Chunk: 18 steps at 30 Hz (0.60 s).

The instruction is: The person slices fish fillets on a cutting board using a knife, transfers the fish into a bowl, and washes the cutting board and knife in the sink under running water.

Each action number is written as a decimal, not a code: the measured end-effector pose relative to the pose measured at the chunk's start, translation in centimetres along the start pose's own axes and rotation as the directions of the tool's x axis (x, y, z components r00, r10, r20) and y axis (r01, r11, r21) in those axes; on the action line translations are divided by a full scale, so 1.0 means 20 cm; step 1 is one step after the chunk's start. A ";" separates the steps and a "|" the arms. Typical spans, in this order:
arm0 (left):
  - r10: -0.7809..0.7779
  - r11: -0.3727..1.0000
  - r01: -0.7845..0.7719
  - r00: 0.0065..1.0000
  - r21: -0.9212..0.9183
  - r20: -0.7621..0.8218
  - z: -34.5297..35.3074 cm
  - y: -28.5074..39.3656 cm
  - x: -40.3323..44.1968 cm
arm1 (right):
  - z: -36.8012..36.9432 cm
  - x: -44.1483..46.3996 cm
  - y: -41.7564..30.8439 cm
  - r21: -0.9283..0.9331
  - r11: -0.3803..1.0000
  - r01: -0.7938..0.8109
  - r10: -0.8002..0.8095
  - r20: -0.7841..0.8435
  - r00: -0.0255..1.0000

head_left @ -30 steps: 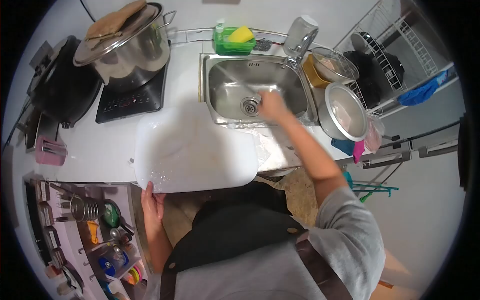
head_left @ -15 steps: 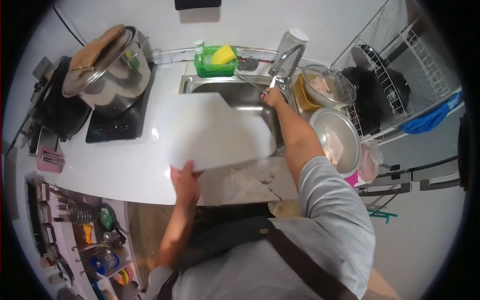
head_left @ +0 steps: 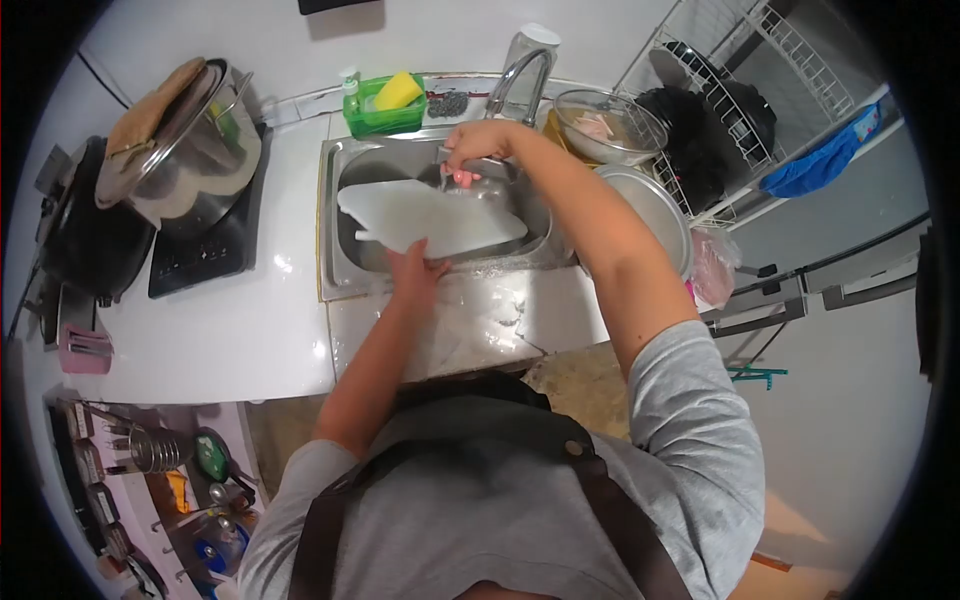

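Observation:
Tilted inside the steel sink (head_left: 335,270) is a white cutting board (head_left: 430,218). My left hand (head_left: 418,268) grips its near edge, at the sink's front rim. Above the far part of the board my right hand (head_left: 478,150) is bent downward, its fingers curled beside running water. What those fingers hold, if anything, is too small to tell. The curved faucet (head_left: 520,65) rises behind my right hand.
A green basket (head_left: 385,118) with a yellow sponge (head_left: 398,92) sits behind the sink. To the right are a glass bowl (head_left: 610,127) and a metal basin (head_left: 655,205), beside a wire rack (head_left: 745,120). A large pot (head_left: 205,160) stands on the cooktop (head_left: 205,250) at left.
The board has moved from the counter into the sink, carried by my left hand. My right hand has gone from the sink to the faucet, then over the board, and water now runs.

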<state>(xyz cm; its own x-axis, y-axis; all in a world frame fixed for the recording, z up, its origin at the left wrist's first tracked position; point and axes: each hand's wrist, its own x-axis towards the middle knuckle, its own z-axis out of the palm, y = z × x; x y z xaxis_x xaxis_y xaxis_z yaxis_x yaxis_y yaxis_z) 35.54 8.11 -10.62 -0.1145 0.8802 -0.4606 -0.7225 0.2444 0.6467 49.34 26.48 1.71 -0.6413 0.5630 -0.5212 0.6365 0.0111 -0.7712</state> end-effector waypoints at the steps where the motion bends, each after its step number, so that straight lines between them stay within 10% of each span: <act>1: -0.106 0.994 0.104 0.993 0.024 0.057 -0.03 0.05 0.01 | 0.01 0.00 -0.01 0.101 0.993 -0.065 0.051 0.135 0.989; 3: -0.126 0.981 0.145 0.981 -0.129 0.149 -0.18 0.07 0.20 | -0.06 0.03 0.03 0.085 0.996 -0.038 0.024 0.158 0.987; 5: -0.116 0.942 0.187 0.961 -0.279 0.252 -0.21 0.09 0.22 | -0.13 0.10 0.12 -0.537 0.831 -0.146 0.122 -0.080 0.989; 6: -0.018 0.981 0.048 0.987 -0.186 0.158 -0.18 0.09 0.19 | -0.13 0.11 0.15 -0.545 0.826 -0.145 0.123 -0.078 0.989; 8: 0.093 0.993 -0.087 0.993 -0.082 0.077 -0.14 0.09 0.18 | -0.09 0.07 0.14 -0.254 0.880 -0.400 0.397 -0.065 0.915; 9: 0.107 0.990 -0.102 0.993 -0.097 0.055 -0.14 0.10 0.17 | -0.08 0.05 0.14 -0.255 0.879 -0.403 0.400 -0.067 0.914; 11: 0.115 0.987 -0.111 0.993 -0.113 0.034 -0.14 0.10 0.16 | -0.05 -0.02 0.09 0.379 0.913 -0.153 0.157 0.020 0.987; 18: -0.021 1.000 0.026 0.973 -0.018 0.229 -0.21 0.11 0.22 | -0.03 -0.06 -0.04 0.254 0.946 -0.202 0.169 0.147 0.975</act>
<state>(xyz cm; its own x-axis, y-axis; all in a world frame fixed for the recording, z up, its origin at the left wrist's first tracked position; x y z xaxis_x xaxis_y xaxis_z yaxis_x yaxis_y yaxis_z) 30.52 10.87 -13.79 0.0597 0.9446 -0.3228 -0.7371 0.2598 0.6238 49.74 26.28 3.11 -0.5805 0.4290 -0.6921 0.6229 -0.3135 -0.7167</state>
